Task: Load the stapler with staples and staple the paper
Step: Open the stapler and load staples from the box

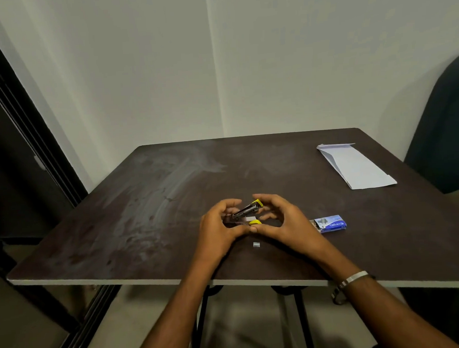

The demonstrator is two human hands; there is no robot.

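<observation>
A small stapler point(245, 212) with yellow ends is hinged wide open just above the middle of the dark table point(149, 195). My left hand point(219, 227) grips its left end. My right hand point(285, 220) holds its right side, fingers curled over the raised top arm and thumb at the lower yellow tip. A short silver strip of staples point(256, 244) lies loose on the table just below my hands. The blue staple box point(329, 223) lies open to the right of my right hand. Folded white paper point(355, 167) rests at the far right of the table.
A dark chair point(446, 133) stands beyond the table's right edge. A black door frame point(24, 127) runs along the left. Plain walls meet in a corner behind the table. A metal bracelet point(350, 280) circles my right wrist.
</observation>
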